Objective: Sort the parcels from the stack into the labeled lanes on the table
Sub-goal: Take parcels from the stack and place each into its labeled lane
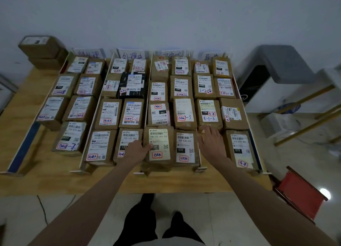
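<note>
Beside the left hand's fingers [147, 146], a brown parcel [159, 146] bears a cream label [159, 144] with a red-outlined stamp [157, 155].

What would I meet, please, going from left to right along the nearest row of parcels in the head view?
Parcel marked 070 → next parcel → 122 parcel → left hand → 15H parcel → 032 parcel → right hand → far-right 070 parcel.
</note>
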### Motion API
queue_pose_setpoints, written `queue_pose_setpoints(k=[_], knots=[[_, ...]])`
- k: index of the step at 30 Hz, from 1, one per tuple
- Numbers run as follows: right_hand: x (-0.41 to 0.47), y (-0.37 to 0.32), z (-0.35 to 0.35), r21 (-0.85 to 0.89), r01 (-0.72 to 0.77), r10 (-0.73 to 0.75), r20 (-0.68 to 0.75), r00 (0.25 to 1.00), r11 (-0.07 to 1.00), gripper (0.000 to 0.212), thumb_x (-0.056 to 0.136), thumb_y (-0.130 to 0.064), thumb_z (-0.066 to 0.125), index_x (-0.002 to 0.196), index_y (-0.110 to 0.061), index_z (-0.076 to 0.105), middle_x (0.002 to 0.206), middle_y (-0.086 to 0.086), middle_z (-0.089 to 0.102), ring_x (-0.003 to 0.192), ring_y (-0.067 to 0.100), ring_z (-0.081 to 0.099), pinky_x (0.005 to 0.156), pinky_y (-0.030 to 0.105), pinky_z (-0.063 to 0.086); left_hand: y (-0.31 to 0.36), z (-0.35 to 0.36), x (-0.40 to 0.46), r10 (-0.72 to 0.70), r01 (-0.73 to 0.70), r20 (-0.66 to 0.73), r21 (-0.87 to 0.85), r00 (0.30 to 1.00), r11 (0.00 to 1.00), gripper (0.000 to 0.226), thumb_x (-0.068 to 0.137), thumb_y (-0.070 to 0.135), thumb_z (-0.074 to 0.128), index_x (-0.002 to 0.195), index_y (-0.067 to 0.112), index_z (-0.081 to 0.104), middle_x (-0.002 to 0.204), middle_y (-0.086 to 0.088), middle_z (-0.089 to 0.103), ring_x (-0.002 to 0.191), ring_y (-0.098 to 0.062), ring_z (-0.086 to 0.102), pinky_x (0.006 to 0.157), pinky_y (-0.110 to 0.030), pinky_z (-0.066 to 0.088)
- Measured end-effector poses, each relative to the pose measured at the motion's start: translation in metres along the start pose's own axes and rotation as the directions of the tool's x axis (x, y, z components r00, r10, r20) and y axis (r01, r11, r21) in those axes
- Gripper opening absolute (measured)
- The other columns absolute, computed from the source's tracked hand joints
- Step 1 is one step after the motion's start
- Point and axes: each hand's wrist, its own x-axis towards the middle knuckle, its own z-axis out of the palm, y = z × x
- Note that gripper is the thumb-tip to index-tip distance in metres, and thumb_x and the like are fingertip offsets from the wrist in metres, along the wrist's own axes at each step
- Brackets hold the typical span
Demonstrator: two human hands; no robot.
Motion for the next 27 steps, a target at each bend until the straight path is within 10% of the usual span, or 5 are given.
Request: queue_pose_setpoints(k=[11, 15, 20, 27], knots=[[0.015, -0.006, 0.012, -0.021, -0.021, 0.022, 0.071, 0.997, 1.0, 0.04, 0.104, -0.03, 0.039, 0.138, -0.011, 0.044, 0.138, 0.009, 0.05, 0.131, 0.026, 0.045, 0.109, 0.044, 0.039, 0.001, 0.016, 0.016, -0.019, 0.022, -0.026, 0.114, 0.999, 0.993, 0.049, 0.093, 0.039, 0.062, 0.125, 0.003, 0.052, 0.121, -0.014, 0.059, 0.106, -0.027, 0.061, 0.087, -0.038, 0.053], [0.018, -0.008, 0.015, -0.025, -0.021, 0.023, 0.07, 0.997, 0.999, 0.039, 0.104, -0.028, 0.038, 0.138, -0.01, 0.044, 0.138, 0.011, 0.049, 0.131, 0.026, 0.045, 0.11, 0.044, 0.04, -0.002, 0.028, 0.006, 0.201, -0.174, -0.101, 0.225, 0.974, 0.959, 0.072, 0.091, 0.034, 0.065, 0.147, 0.011, 0.025, 0.144, -0.009, 0.03, 0.13, -0.029, 0.04, 0.1, -0.044, 0.046], [0.018, -0.006, 0.019, -0.013, -0.026, 0.027, 0.07, 0.997, 1.0, 0.037, 0.104, -0.028, 0.039, 0.136, -0.01, 0.044, 0.137, 0.01, 0.05, 0.128, 0.026, 0.046, 0.108, 0.042, 0.041, -0.014, 0.046, 0.004, 0.288, -0.288, 0.08, 0.499, 0.954, 0.817, 0.086, 0.097, 0.054, 0.046, 0.156, 0.011, 0.001, 0.164, -0.007, -0.005, 0.151, -0.025, -0.002, 0.123, -0.042, 0.006], [0.013, -0.001, 0.028, -0.027, -0.025, 0.027, 0.076, 0.997, 0.999, 0.043, 0.105, -0.029, 0.038, 0.144, -0.011, 0.038, 0.15, 0.008, 0.042, 0.14, 0.022, 0.038, 0.116, 0.041, 0.034, -0.016, 0.051, 0.02, 0.307, -0.297, 0.084, 0.583, 0.948, 0.756, 0.085, 0.098, 0.057, 0.038, 0.156, 0.009, -0.002, 0.164, -0.011, -0.007, 0.151, -0.026, -0.009, 0.121, -0.039, -0.008]])
